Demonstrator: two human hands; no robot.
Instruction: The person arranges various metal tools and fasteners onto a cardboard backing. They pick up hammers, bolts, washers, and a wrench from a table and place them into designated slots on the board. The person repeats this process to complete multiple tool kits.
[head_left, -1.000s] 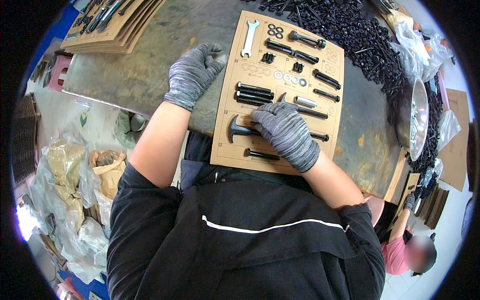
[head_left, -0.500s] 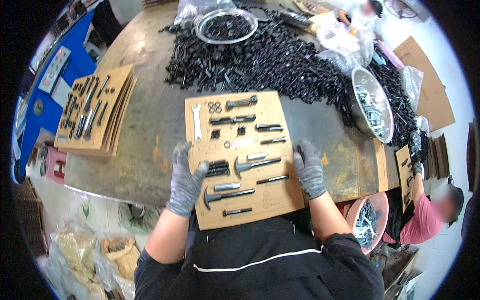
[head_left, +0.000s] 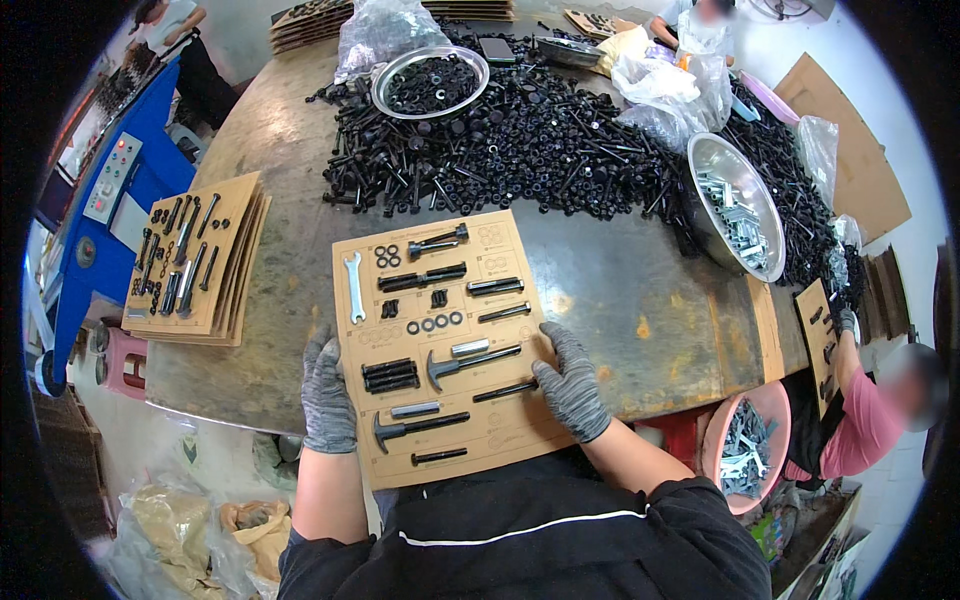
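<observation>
Between my hands is a brown cardboard sheet (head_left: 480,425), tilted toward me over the table's near edge. An open-end wrench (head_left: 355,288), black bolts (head_left: 423,277), washers (head_left: 435,321), two T-shaped black bolts (head_left: 425,430) and metal sleeves (head_left: 415,409) lie in rows on its face. My left hand (head_left: 328,400), in a grey glove, grips the left edge, its fingers partly hidden. My right hand (head_left: 575,385), gloved alike, holds the right edge with its thumb over the front.
A stack of filled cardboard sheets (head_left: 225,290) stands left. Beyond spreads a heap of black bolts and nuts (head_left: 540,150), with a steel bowl (head_left: 470,95) in it. Right are another steel bowl (head_left: 695,200), a pink tub (head_left: 712,465) and a co-worker in pink (head_left: 860,425) holding a board.
The cardboard sheet has shifted left in the view with both hands. My left thumb has moved off its face to the edge, and my right thumb now lies over its front.
</observation>
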